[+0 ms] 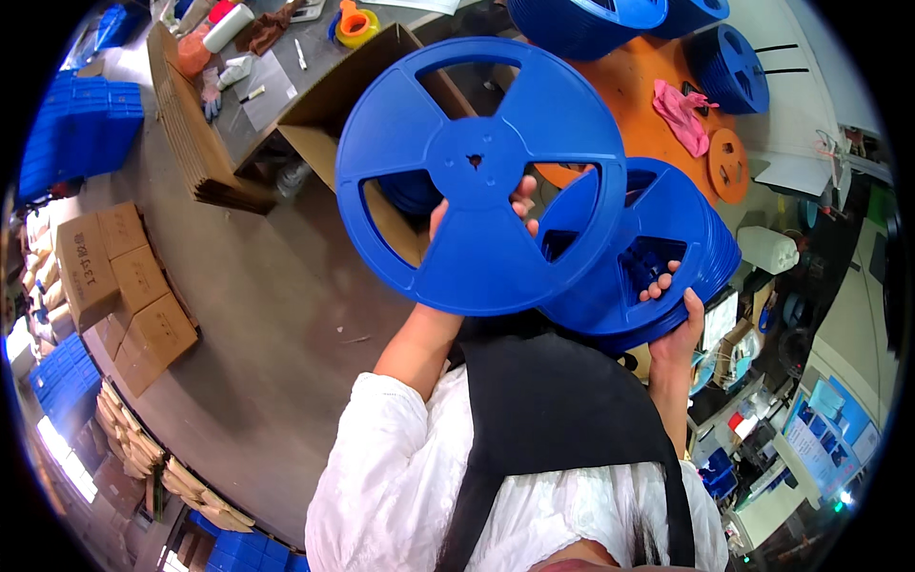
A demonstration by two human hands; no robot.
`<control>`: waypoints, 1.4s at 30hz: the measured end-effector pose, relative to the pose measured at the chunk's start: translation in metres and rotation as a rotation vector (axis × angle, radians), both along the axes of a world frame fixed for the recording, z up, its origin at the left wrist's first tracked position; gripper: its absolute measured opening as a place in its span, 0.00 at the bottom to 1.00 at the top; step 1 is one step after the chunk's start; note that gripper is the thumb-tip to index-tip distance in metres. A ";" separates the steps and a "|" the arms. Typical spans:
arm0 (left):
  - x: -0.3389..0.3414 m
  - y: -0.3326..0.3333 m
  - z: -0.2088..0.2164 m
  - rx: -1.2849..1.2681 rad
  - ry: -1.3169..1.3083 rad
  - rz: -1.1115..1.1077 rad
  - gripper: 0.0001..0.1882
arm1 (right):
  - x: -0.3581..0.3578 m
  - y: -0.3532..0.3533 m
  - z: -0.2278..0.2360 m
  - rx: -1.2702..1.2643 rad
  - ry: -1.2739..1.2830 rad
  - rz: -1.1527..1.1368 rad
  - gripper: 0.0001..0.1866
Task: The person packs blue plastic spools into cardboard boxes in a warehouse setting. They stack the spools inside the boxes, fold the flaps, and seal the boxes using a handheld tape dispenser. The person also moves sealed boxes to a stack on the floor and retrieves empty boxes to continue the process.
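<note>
Fingers of the left hand [522, 205] pinch one round blue plastic reel [479, 176] upright; beside it, the right hand [679, 319] clasps the stack of blue reels [658, 253], steadying them.

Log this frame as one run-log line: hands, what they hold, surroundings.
left hand: holds single blue reel raised | right hand: supports stack of blue reels | open cardboard box behind | pink cloth on orange table

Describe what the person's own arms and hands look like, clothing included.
Both hands, left hand and right hand, are bare, with no gloves. The forearms are uncovered. A loose white crinkled fabric sleeve is pushed up the left arm, beside a black apron strap.
</note>
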State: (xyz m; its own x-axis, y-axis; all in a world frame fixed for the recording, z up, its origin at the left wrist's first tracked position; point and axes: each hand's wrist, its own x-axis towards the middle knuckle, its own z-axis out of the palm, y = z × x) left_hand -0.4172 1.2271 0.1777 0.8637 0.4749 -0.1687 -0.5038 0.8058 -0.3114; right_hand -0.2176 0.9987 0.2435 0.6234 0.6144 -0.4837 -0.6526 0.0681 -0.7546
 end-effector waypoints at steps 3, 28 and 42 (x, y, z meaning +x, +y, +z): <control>-0.002 0.005 0.000 -0.065 -0.088 0.001 0.33 | -0.003 0.004 0.005 -0.020 -0.017 -0.017 0.26; -0.054 -0.011 -0.029 0.241 0.040 0.095 0.44 | 0.012 -0.034 0.000 0.558 0.108 0.076 0.21; -0.079 0.003 -0.011 0.376 0.371 0.192 0.37 | 0.041 -0.009 0.026 0.914 0.020 0.260 0.17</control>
State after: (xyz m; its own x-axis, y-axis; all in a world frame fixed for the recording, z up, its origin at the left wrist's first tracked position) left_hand -0.4960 1.2304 0.1670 0.6710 0.7036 -0.2337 -0.6732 0.7103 0.2057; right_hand -0.1771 0.9895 0.2693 0.4109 0.8785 0.2438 -0.7427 0.4777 -0.4692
